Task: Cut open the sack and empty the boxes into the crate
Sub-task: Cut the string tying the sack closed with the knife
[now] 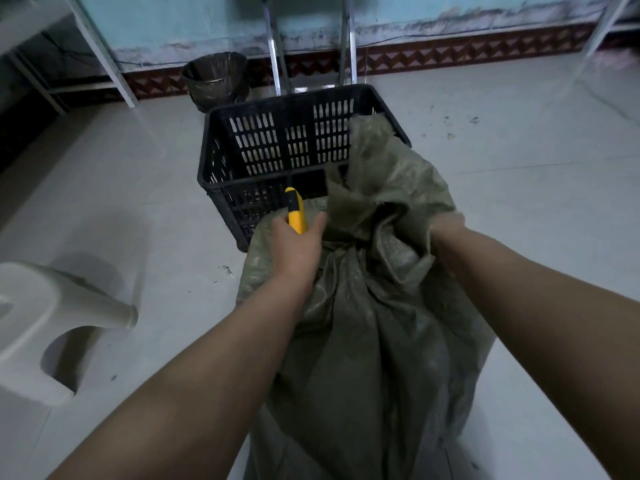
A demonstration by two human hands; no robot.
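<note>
A green woven sack (374,323) stands upright on the floor in front of me, its bunched neck leaning against a black slotted plastic crate (277,143). My left hand (296,244) grips a yellow utility knife (296,211), its black tip pointing up beside the sack's neck. My right hand (446,226) clutches the gathered top fabric of the sack on its right side. No boxes are visible; the sack's contents are hidden.
A white plastic stool (45,327) lies at the left. A dark bin (216,81) stands behind the crate by the wall, next to metal trolley rails (277,46). Metal shelf legs (104,53) rise at the far left and right. Pale tiled floor surrounds everything.
</note>
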